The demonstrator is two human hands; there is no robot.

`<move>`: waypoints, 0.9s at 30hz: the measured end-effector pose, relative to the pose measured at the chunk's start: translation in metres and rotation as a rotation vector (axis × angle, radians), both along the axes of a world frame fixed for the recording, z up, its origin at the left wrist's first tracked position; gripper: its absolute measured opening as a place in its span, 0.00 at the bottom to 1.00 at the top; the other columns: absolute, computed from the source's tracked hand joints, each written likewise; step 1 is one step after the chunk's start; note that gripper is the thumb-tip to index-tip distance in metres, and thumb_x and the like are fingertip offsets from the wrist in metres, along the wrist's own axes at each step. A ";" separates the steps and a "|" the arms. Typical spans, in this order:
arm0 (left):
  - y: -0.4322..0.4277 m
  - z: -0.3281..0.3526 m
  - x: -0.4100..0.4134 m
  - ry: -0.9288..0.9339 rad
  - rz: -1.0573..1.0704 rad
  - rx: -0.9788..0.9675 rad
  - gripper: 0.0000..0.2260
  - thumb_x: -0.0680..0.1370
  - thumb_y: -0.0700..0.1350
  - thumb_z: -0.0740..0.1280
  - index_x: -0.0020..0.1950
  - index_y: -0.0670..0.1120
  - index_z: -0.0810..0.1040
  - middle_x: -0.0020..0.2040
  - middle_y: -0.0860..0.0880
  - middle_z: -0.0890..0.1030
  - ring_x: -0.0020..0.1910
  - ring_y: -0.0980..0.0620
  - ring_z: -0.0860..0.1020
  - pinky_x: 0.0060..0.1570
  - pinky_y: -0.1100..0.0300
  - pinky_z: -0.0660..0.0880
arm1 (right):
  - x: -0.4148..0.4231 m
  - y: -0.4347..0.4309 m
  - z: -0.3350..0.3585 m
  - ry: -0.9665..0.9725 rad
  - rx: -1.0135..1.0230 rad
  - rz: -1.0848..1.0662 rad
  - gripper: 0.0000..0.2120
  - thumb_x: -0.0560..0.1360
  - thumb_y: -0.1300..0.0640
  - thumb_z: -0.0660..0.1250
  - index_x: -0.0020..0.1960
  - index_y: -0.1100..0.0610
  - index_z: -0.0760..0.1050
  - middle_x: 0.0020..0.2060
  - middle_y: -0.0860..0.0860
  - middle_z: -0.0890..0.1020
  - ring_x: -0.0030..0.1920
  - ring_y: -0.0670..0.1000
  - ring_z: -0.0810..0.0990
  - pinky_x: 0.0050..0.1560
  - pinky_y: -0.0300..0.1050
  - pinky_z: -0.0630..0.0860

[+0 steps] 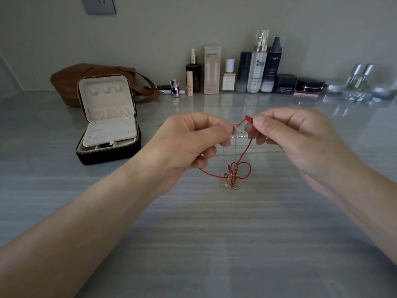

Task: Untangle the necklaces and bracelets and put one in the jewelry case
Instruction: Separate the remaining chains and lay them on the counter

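A tangle of jewellery hangs between my hands above the grey table: a red cord bracelet (246,151) looped with thin silver chains (239,137), and a knot of charms (229,179) dangling low. My left hand (189,143) pinches the chains and the cord at the left. My right hand (296,136) pinches the red cord's knotted end at the top. The black jewelry case (108,151) stands open at the left, its beige lid upright and a beige insert tray lying across its compartments.
A brown leather bag (71,82) lies behind the case. Several cosmetic bottles and jars (253,72) line the back wall. Clear acrylic items (356,87) sit at the far right. The grey table (204,233) stretches toward me.
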State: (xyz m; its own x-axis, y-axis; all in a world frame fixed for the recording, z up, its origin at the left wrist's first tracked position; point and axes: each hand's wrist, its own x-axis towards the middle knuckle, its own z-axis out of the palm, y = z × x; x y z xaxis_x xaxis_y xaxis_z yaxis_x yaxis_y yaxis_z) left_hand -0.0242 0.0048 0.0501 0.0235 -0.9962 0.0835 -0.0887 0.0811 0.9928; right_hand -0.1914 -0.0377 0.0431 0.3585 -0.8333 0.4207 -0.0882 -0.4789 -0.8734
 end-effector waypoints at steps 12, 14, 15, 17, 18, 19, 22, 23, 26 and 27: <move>0.000 0.000 -0.003 -0.027 0.031 0.021 0.06 0.77 0.36 0.64 0.44 0.45 0.78 0.35 0.50 0.76 0.25 0.57 0.70 0.24 0.63 0.69 | 0.000 -0.006 -0.003 -0.082 0.036 0.091 0.07 0.71 0.56 0.63 0.38 0.55 0.79 0.31 0.49 0.82 0.34 0.45 0.77 0.38 0.35 0.74; 0.000 0.000 -0.003 -0.034 0.030 0.009 0.08 0.76 0.34 0.62 0.43 0.45 0.77 0.34 0.49 0.76 0.25 0.57 0.70 0.24 0.63 0.70 | 0.000 -0.007 -0.004 -0.084 0.038 0.092 0.07 0.71 0.56 0.63 0.39 0.55 0.78 0.30 0.49 0.82 0.34 0.45 0.77 0.38 0.35 0.74; 0.001 0.000 -0.003 -0.043 0.027 0.006 0.09 0.76 0.33 0.62 0.43 0.44 0.77 0.34 0.49 0.76 0.25 0.56 0.71 0.25 0.63 0.71 | 0.000 -0.007 -0.004 -0.088 0.042 0.094 0.07 0.71 0.56 0.62 0.39 0.55 0.78 0.30 0.49 0.82 0.34 0.45 0.77 0.38 0.35 0.74; 0.000 0.000 -0.002 -0.074 0.012 0.005 0.10 0.75 0.32 0.61 0.43 0.44 0.77 0.33 0.49 0.77 0.26 0.56 0.72 0.27 0.63 0.73 | 0.001 -0.008 -0.005 -0.096 0.052 0.091 0.07 0.71 0.55 0.62 0.40 0.55 0.78 0.30 0.49 0.82 0.34 0.45 0.77 0.37 0.36 0.73; 0.000 -0.001 -0.002 -0.096 -0.001 0.004 0.10 0.75 0.31 0.60 0.43 0.44 0.78 0.33 0.50 0.77 0.26 0.55 0.72 0.29 0.62 0.74 | 0.000 -0.008 -0.005 -0.102 0.056 0.089 0.07 0.71 0.55 0.62 0.40 0.55 0.78 0.30 0.50 0.82 0.34 0.45 0.77 0.37 0.36 0.73; 0.000 -0.001 -0.001 -0.125 -0.015 -0.002 0.11 0.74 0.30 0.61 0.44 0.44 0.78 0.33 0.49 0.77 0.26 0.55 0.72 0.31 0.61 0.74 | 0.000 -0.008 -0.005 -0.109 0.056 0.091 0.07 0.72 0.56 0.62 0.40 0.55 0.78 0.30 0.50 0.82 0.34 0.45 0.77 0.37 0.36 0.73; 0.000 -0.003 0.001 -0.262 -0.052 -0.027 0.12 0.73 0.30 0.63 0.45 0.46 0.80 0.34 0.48 0.76 0.28 0.56 0.74 0.34 0.63 0.75 | 0.000 -0.007 -0.004 -0.112 0.051 0.101 0.07 0.75 0.58 0.62 0.41 0.57 0.77 0.30 0.50 0.82 0.33 0.45 0.77 0.36 0.35 0.73; 0.000 -0.004 0.001 -0.310 -0.054 -0.041 0.11 0.73 0.32 0.65 0.44 0.47 0.81 0.32 0.50 0.77 0.28 0.57 0.74 0.32 0.67 0.73 | 0.000 -0.007 -0.004 -0.114 0.059 0.097 0.07 0.76 0.59 0.62 0.41 0.57 0.77 0.30 0.50 0.82 0.33 0.45 0.77 0.36 0.35 0.73; -0.001 -0.004 0.001 -0.280 -0.017 -0.068 0.05 0.74 0.37 0.69 0.40 0.46 0.81 0.27 0.54 0.76 0.25 0.59 0.73 0.28 0.69 0.72 | 0.000 -0.007 -0.003 -0.108 0.080 0.072 0.10 0.78 0.62 0.59 0.41 0.57 0.76 0.27 0.48 0.79 0.32 0.45 0.75 0.34 0.35 0.71; -0.002 -0.003 0.003 -0.216 0.006 -0.064 0.05 0.74 0.37 0.68 0.40 0.44 0.81 0.27 0.53 0.76 0.25 0.59 0.72 0.28 0.68 0.73 | -0.001 -0.007 -0.002 -0.091 0.082 0.065 0.10 0.79 0.62 0.59 0.42 0.57 0.76 0.26 0.47 0.78 0.31 0.44 0.74 0.33 0.34 0.70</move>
State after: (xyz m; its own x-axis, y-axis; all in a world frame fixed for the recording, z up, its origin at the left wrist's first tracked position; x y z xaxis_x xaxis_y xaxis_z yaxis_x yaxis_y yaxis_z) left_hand -0.0213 0.0023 0.0470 0.0042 -0.9886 0.1503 -0.2998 0.1422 0.9434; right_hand -0.1925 -0.0444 0.0409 0.3763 -0.8428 0.3849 0.0216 -0.4073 -0.9130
